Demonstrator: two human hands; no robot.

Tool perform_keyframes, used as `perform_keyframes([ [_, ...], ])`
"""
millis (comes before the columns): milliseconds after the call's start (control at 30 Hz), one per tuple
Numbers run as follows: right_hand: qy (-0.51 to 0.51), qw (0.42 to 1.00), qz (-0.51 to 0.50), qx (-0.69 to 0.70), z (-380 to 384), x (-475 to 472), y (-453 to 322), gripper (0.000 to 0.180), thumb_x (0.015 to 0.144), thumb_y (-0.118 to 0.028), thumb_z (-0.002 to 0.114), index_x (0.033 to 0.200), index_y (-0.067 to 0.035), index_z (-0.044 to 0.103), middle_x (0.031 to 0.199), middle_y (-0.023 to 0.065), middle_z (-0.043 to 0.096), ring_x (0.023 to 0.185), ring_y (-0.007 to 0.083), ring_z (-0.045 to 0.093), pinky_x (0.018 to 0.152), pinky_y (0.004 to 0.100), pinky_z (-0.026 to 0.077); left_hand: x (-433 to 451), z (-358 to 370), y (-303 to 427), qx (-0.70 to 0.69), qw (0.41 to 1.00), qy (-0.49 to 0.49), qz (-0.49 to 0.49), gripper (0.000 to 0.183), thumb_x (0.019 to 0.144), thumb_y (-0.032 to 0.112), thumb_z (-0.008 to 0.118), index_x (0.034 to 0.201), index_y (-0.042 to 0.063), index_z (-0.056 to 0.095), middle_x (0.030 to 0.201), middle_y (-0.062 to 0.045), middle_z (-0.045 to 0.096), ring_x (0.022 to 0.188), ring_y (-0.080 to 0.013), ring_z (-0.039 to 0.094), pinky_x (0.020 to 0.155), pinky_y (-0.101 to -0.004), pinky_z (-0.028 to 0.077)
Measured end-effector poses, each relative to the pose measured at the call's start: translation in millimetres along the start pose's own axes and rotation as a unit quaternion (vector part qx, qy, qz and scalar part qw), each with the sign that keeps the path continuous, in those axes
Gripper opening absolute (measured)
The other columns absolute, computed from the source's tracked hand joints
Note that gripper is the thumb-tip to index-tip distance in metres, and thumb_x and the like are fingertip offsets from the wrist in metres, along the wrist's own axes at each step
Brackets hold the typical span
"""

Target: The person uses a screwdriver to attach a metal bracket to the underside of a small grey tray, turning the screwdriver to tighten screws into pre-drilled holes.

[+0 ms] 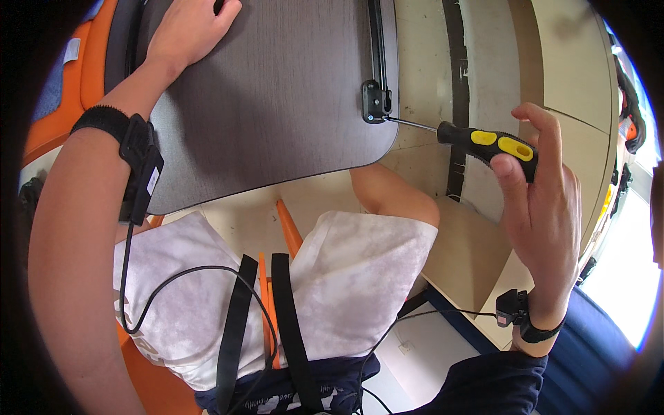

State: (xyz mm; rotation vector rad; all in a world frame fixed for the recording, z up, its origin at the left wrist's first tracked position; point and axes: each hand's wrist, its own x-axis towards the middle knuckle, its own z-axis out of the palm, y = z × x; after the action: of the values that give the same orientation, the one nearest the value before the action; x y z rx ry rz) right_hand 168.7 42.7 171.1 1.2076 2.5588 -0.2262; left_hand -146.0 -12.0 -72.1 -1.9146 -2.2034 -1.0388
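Observation:
My right hand (544, 192) grips the end of a screwdriver (487, 142) with a black and yellow handle, the thumb on its near side and the index finger raised off it. The screwdriver's tip touches or lies close to the lower edge of a black bracket (371, 104), where a screw head shows. That bracket sits near the rounded corner of a dark wood-grain board (270, 104), at the end of a black metal rail (378, 41). On the board's upper left rests my left hand (192, 26), partly cut off by the picture's edge; a small black thing shows at its fingers.
An orange chair (96, 67) stands at the left. Light wooden cabinet panels (576, 67) rise at the right. My knees and white shorts are below the board. Black cables (207, 267) run from both wrist-worn devices across my lap.

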Motion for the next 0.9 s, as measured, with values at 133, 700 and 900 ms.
perform_keyframes([
  [133, -0.073, 0.996, 0.052, -0.013, -5.3, -0.6, 0.9, 0.031, 0.089, -0.001, 0.065, 0.116, -0.002, 0.052, 0.107, 0.0152, 0.057, 0.087, 0.0253, 0.062, 0.073, 0.0328, 0.048, 1.6, 0.6, 0.3, -0.009, 1.0, 0.001, -0.001, 0.027, 0.084, 0.006, 0.056, 0.109, -0.002, 0.059, 0.118, -0.02, 0.057, 0.12, -0.0369, 0.049, 0.106, -0.0416, 0.04],
  [700, 0.072, 0.985, -0.146, 0.057, 8.6, 0.0, 7.3, 0.032, 0.089, 0.001, 0.057, 0.12, -0.002, 0.054, 0.105, 0.0143, 0.062, 0.097, 0.0219, 0.062, 0.089, 0.0315, 0.049, 0.8, -1.5, -0.4, 0.004, 1.0, 0.004, -0.003, 0.027, 0.084, 0.007, 0.056, 0.11, -0.003, 0.059, 0.12, -0.02, 0.057, 0.12, -0.0367, 0.05, 0.107, -0.0416, 0.04],
  [900, -0.029, 0.993, 0.104, -0.058, 0.5, 0.9, 0.3, 0.03, 0.085, -0.006, 0.067, 0.113, -0.004, 0.056, 0.101, 0.0162, 0.062, 0.086, 0.0277, 0.064, 0.076, 0.0348, 0.051, 1.3, -3.1, 3.3, 0.005, 1.0, -0.006, -0.007, 0.027, 0.084, 0.007, 0.056, 0.11, -0.002, 0.059, 0.12, -0.02, 0.057, 0.12, -0.0366, 0.05, 0.106, -0.0416, 0.04],
])
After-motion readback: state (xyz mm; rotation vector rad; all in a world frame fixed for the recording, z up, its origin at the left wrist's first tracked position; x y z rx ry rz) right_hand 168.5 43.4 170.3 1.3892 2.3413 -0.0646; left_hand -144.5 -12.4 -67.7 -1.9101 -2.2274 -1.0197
